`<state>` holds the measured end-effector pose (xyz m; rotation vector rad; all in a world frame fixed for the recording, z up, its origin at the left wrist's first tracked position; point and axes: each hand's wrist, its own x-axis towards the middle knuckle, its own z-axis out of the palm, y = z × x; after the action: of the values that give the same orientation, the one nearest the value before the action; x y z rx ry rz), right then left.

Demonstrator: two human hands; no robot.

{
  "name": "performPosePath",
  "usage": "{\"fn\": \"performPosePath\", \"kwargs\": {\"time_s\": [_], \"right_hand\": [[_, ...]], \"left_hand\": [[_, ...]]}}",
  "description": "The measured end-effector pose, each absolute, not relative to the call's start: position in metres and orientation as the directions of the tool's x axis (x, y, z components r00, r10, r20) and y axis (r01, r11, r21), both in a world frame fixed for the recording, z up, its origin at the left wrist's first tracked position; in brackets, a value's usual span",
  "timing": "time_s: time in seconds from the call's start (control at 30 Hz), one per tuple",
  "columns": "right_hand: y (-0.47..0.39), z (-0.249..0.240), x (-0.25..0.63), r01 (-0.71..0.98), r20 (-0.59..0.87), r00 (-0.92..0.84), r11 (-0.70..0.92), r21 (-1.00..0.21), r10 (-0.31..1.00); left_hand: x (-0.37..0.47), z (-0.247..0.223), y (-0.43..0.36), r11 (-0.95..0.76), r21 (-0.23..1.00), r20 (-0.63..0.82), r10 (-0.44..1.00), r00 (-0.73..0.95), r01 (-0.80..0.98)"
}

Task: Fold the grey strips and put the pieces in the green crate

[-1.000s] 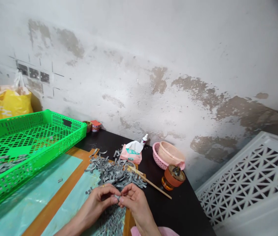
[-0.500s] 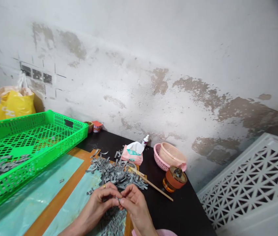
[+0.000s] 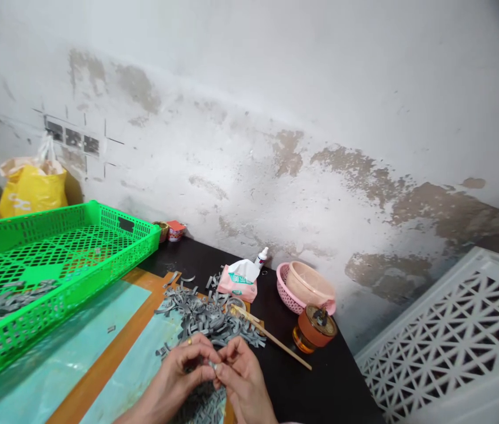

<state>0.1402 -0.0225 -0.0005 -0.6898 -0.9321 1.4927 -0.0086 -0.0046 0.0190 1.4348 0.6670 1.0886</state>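
Observation:
My left hand (image 3: 188, 372) and my right hand (image 3: 241, 377) meet at the fingertips near the bottom centre. Between them they pinch a small grey piece (image 3: 212, 365), mostly covered by the fingers. Just beyond the hands lies a heap of curved grey strips (image 3: 214, 321). Under and below the hands spreads a second pile of short grey pieces (image 3: 208, 406), partly hidden by them. A thin wooden stick (image 3: 276, 341) with a yellowish end rests on the heap and reaches over the black table (image 3: 315, 383).
A green crate (image 3: 112, 259) with grey pieces stands at left, a yellow bag (image 3: 33, 188) behind it. A tissue pack (image 3: 237, 287), white bottle (image 3: 262, 257), pink baskets (image 3: 309, 282) and an amber jar (image 3: 315, 330) stand beyond and right. A white lattice panel (image 3: 456, 341) leans right.
The view has shifted slightly, so the scene sits a little lower and further right. My hands stay together with the small piece, which shows a bit more between the fingertips.

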Motion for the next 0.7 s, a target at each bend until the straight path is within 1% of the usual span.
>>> {"fn": "performPosePath", "kwargs": {"time_s": [0.1,0.17,0.23,0.3,0.4,0.5,0.6,0.63,0.7], "right_hand": [[-0.021,0.000,0.141,-0.512,0.092,-0.158,-0.001,-0.859,0.983],[-0.021,0.000,0.142,-0.492,0.107,-0.139,0.025,-0.870,0.984],[-0.020,0.000,0.143,-0.462,0.125,-0.105,0.063,-0.885,0.987],[-0.019,-0.001,0.145,-0.426,0.130,-0.080,0.084,-0.901,0.988],[-0.015,-0.007,0.149,-0.375,0.101,-0.089,0.061,-0.925,0.991],[-0.010,-0.017,0.155,-0.329,0.057,-0.134,0.010,-0.944,0.989],[-0.007,-0.032,0.159,-0.226,-0.013,-0.120,-0.040,-0.973,0.993],[-0.006,-0.036,0.160,-0.206,-0.036,-0.100,-0.056,-0.977,0.994],[-0.005,-0.045,0.160,-0.199,-0.028,-0.004,-0.028,-0.980,1.000]], "left_hand": [[-0.008,0.014,-0.003,-0.171,0.966,0.237,0.881,0.410,-0.191],[-0.008,0.009,0.000,-0.146,0.960,0.238,0.874,0.422,-0.239],[-0.008,0.004,0.003,-0.085,0.947,0.224,0.866,0.447,-0.309],[-0.008,-0.001,0.007,-0.005,0.939,0.177,0.863,0.474,-0.343],[-0.009,-0.002,0.011,0.075,0.939,0.097,0.879,0.467,-0.335],[-0.010,0.000,0.010,0.033,0.938,0.107,0.919,0.379,-0.345],[-0.011,0.000,0.007,-0.025,0.960,0.118,0.939,0.324,-0.278],[-0.012,-0.002,0.007,-0.028,0.968,0.107,0.945,0.308,-0.249],[-0.013,-0.006,0.007,-0.014,0.977,0.076,0.955,0.286,-0.215]]}}
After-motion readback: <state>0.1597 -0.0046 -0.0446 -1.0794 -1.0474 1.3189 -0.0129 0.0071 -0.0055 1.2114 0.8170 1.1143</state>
